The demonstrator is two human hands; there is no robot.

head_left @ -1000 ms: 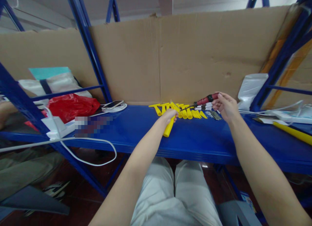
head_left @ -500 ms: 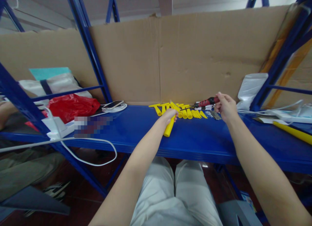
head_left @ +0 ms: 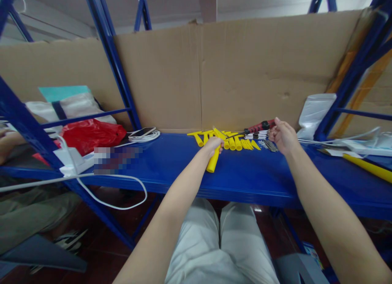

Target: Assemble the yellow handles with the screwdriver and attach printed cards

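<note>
My left hand is closed around a yellow T-shaped plastic handle, its round grip end pointing down toward me. In my right hand, the fingers pinch the rear end of a screwdriver with a red and black grip. The screwdriver's thin shaft runs left to the head of the yellow handle, but the exact contact at the tip is too small to make out. Behind and beside my left hand lie several more yellow handles and thin yellow wedge pieces. Flat metal pieces lie below my right hand.
Cardboard walls the back of the blue shelf. At left are a phone on a coiled white cable, a red plastic bag and a power strip. A white pouch leans at right. Another person's arm shows at far left.
The screwdriver's grip is tilted slightly more upward at its rear end, with my right fingers still on it. My left hand and the yellow handle stay nearly in place.
</note>
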